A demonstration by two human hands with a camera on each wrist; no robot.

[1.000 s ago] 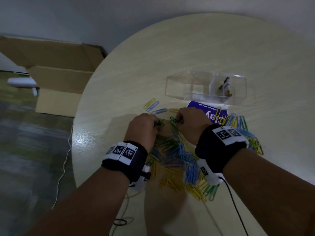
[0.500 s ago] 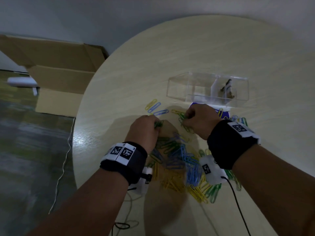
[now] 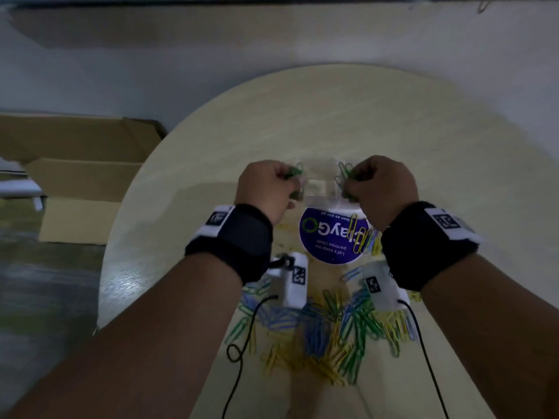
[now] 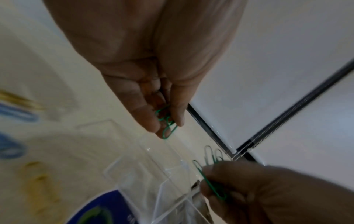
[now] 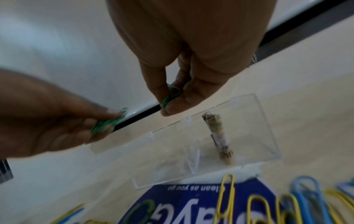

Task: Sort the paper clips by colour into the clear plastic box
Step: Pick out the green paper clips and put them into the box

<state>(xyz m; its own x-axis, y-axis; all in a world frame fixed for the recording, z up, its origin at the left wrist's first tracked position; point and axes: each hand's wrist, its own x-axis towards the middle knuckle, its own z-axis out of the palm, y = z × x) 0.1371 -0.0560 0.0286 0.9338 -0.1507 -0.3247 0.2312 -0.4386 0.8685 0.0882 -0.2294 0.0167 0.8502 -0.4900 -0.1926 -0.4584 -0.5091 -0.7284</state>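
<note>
My left hand (image 3: 293,181) pinches a small bunch of green paper clips (image 4: 169,131) between thumb and fingers. My right hand (image 3: 344,184) pinches another bunch of green clips (image 5: 169,97). Both hands hover over the clear plastic box (image 5: 258,128), left hand over its left end, right hand nearer the middle divider (image 5: 191,156). A brownish bundle (image 5: 218,136) lies in the box's right compartment; the left part looks bare. The mixed pile of green, blue and yellow clips (image 3: 332,328) lies on the round table (image 3: 423,146) under my forearms.
A round purple sticker (image 3: 329,234) sits between the box and the pile, with yellow and blue clips (image 5: 254,204) on its right edge. An open cardboard box (image 3: 75,164) stands on the floor left of the table. A wall runs behind the table's far edge.
Both hands have lifted off the pile and moved forward over the clear box, each carrying green clips. The head view has shifted, so the pile now lies under my wrists.
</note>
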